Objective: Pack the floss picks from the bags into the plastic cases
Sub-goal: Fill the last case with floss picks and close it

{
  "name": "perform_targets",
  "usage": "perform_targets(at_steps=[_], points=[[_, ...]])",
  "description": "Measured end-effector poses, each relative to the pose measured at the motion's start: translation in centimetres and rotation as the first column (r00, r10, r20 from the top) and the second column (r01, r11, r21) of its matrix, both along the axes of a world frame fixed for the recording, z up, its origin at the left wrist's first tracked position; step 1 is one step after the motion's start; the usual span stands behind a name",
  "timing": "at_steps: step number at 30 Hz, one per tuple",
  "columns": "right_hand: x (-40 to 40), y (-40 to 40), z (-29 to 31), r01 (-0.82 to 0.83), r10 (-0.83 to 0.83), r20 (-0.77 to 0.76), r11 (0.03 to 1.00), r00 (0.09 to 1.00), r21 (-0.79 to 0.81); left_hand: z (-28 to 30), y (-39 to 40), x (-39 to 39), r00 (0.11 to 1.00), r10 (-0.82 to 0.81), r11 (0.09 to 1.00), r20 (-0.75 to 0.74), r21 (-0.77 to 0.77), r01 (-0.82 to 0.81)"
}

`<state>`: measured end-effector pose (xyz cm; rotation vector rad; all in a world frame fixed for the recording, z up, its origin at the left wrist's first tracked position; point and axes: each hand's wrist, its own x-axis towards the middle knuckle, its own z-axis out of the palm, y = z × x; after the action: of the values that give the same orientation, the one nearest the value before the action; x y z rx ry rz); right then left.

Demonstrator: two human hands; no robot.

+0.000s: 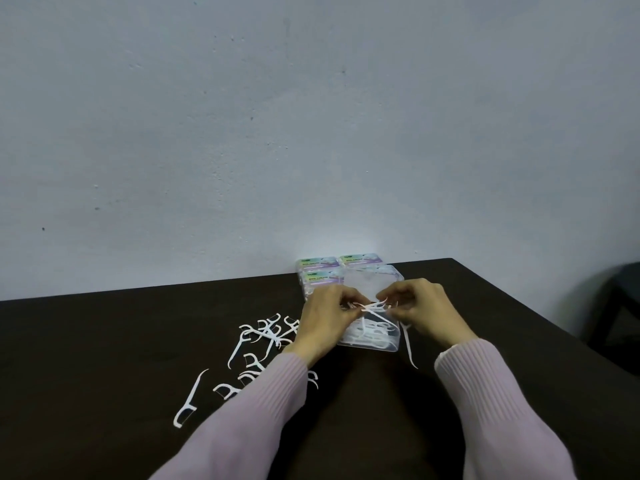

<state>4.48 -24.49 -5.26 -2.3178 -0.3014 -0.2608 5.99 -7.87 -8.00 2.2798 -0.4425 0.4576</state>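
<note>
An open clear plastic case lies on the dark table with several white floss picks inside; its lid stands up behind. Just above the case, my left hand and my right hand together pinch a small bunch of white floss picks between their fingertips. Several loose floss picks lie scattered to the left of the case, partly under my left sleeve. One loose pick lies right of the case.
Closed, labelled cases sit stacked against the pale wall behind the open case. A dark chair stands beyond the table's right edge. A single pick lies at the front left.
</note>
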Motion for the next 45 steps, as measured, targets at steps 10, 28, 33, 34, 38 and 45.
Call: perform_targets(at_steps=[10,28,33,34,38,45], points=[[0.5,-1.0,-0.4,0.111,-0.117,0.033,0.98,0.993,0.164,0.9,1.0,0.0,0.978,-0.173,0.985,-0.114,-0.008,0.173],[0.1,-0.5,-0.1,0.1,-0.112,0.033,0.964,0.993,0.245,0.5,0.8,0.2,0.979,-0.163,0.901,0.125,0.422,0.096],[0.1,-0.4,-0.1,0.116,-0.14,0.078,0.959,0.987,0.258,0.4,0.9,0.2,0.985,-0.149,0.903,0.091,0.419,0.098],[0.2,-0.4,-0.2,0.123,-0.15,0.085,0.956,0.985,0.266,0.4,0.9,0.2,0.985,-0.151,0.908,0.083,0.405,0.105],[0.4,0.2,-0.5,0.174,-0.224,0.101,0.918,0.969,0.357,0.5,1.0,0.0,0.988,-0.15,0.926,0.039,0.355,0.126],[0.5,2.2,-1.7,0.282,-0.402,0.086,0.763,0.912,0.582,0.4,1.3,0.6,0.982,-0.166,0.958,-0.088,0.223,0.182]])
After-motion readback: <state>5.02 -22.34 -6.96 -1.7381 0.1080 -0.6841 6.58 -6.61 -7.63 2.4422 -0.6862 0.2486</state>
